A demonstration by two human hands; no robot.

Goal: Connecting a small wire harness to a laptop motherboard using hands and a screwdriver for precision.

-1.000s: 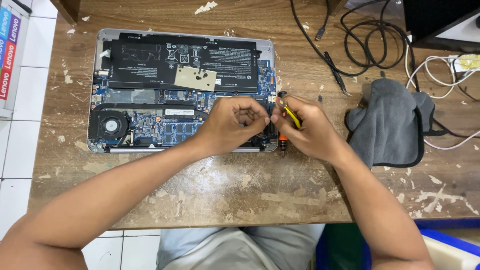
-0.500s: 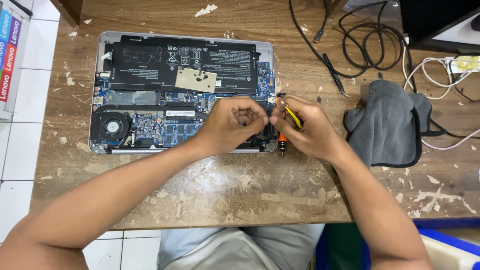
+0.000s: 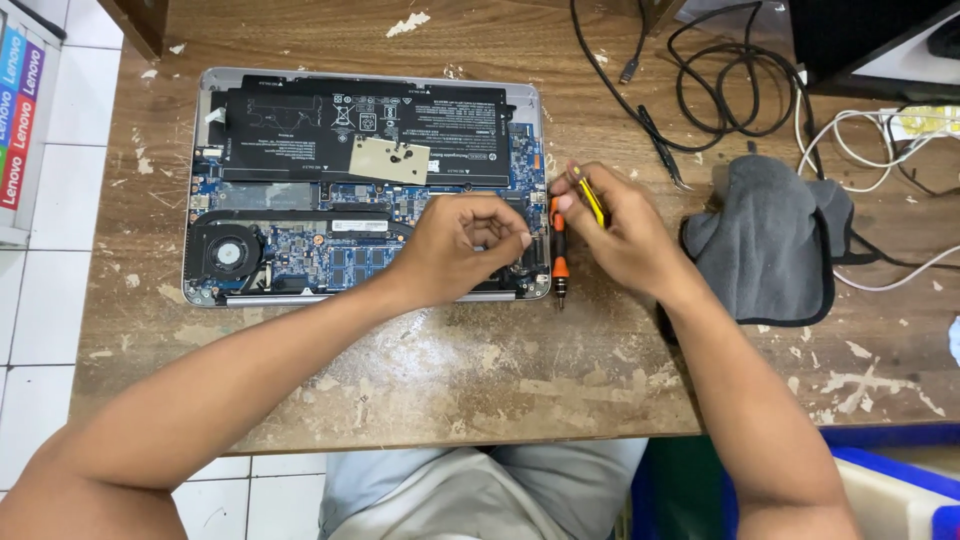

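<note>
Yellow tool (image 3: 590, 196) pinched in right hand (image 3: 622, 238) fingers; left hand (image 3: 462, 245) curled empty on laptop (image 3: 300, 255).

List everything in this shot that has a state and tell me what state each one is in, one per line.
Laptop: bottom cover off, board, fan and battery exposed.
Left hand: curled, resting on the laptop's right side.
Right hand: fingers closed on a yellow tool.
Orange and black screwdriver: lying on the table beside the laptop.
Grey cloth: crumpled on the table.
Black cables: loosely coiled, one plug end loose.
Wooden table: surface worn and flaking.
</note>
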